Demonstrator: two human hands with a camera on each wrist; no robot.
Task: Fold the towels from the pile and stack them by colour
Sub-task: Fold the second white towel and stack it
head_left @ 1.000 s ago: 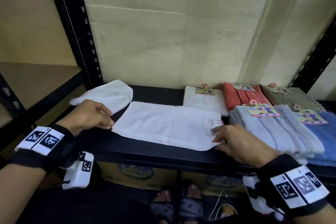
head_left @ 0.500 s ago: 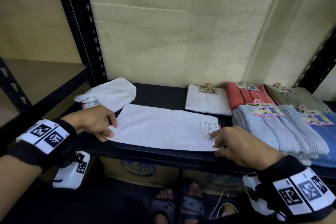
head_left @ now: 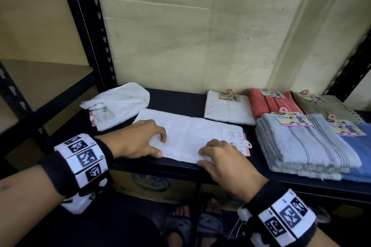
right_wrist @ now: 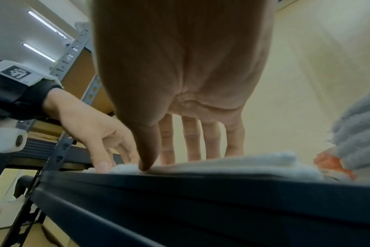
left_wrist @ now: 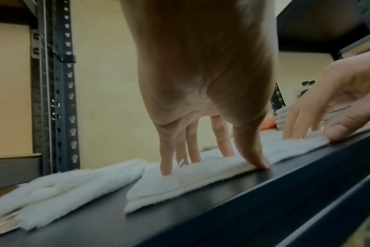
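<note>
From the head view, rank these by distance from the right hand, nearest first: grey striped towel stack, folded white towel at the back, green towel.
From the right hand:
1. Grey striped towel stack, just to its right.
2. Folded white towel, behind it by the wall.
3. Green towel, far right at the back.

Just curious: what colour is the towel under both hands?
White towel, with a paper tag at its right end; clearest in the head view.

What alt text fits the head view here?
Both hands, left hand and right hand, press on a white towel lying flat at the front of a black shelf. A loose white towel lies to its left; folded coloured stacks sit right.
</note>
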